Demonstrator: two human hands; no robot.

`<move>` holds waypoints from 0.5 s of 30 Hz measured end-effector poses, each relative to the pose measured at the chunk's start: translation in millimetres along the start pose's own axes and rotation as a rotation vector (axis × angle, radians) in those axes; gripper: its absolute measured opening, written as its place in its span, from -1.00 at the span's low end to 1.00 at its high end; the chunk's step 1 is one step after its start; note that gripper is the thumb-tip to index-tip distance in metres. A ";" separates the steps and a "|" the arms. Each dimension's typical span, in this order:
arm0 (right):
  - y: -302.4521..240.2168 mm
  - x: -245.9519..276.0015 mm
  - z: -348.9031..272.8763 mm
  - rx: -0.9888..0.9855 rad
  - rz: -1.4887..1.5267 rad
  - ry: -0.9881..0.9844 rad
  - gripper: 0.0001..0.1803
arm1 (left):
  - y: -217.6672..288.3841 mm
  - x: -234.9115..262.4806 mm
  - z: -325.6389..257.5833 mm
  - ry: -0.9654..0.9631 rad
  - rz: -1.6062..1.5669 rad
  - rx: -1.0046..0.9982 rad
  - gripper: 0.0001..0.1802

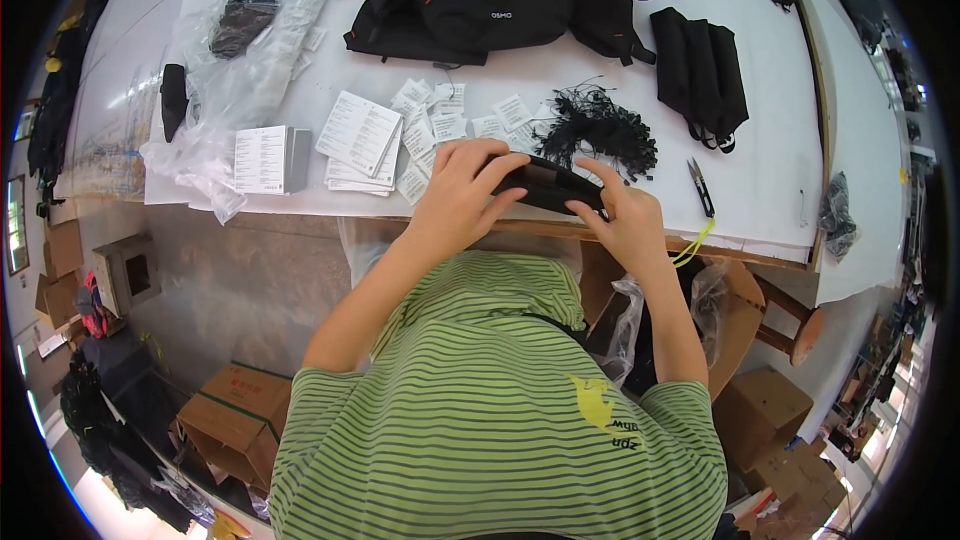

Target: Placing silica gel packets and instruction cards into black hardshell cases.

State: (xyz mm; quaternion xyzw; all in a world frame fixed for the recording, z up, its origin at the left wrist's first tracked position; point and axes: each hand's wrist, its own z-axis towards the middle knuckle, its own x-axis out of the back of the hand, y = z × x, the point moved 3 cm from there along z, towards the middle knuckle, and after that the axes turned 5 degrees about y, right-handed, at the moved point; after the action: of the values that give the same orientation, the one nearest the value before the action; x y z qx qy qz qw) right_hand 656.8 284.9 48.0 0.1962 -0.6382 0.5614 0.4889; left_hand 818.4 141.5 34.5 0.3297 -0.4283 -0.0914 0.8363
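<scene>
Left hand [462, 192] and right hand [628, 223] gripping black pouch [548, 185] — table [760, 180] edge

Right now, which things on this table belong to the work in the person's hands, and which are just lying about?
In hand:
- black pouch, held by left hand and right hand
- likely also the paper tags and black string loops beside it

Lying about:
- snips
- folded black bags
- plastic bag
- cardboard boxes on the floor
</scene>
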 end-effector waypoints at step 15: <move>1.5 -18.5 0.5 -0.420 0.646 0.231 -0.79 | -27.6 -18.2 -5.7 0.375 -0.949 0.769 -0.33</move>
State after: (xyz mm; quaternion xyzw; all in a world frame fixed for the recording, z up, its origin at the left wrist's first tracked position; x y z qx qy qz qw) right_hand 663.6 279.3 31.6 -0.1834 -0.7086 0.5620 0.3852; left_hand 815.2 131.0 2.8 0.7706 -0.0843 -0.2322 0.5875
